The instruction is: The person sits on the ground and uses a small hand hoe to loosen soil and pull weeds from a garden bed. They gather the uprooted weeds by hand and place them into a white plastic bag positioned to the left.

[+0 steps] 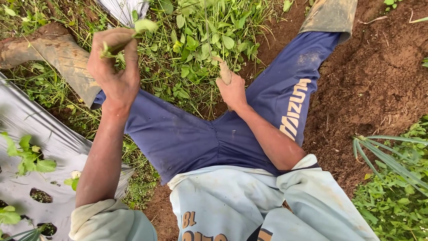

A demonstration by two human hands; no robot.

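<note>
Left hand (113, 67) grip closed around weed stems (133, 33).

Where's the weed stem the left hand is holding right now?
In the head view, upper left: the left hand grips the weed stem raised above the weed patch, across from the right hand.

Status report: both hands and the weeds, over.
Left hand shut on pulled weed stem. Right hand down in weed patch, grip unclear. Nothing blocking.

Brown soil (379, 76) — weeds (196, 49) (green), silver sheet (26, 120).
</note>
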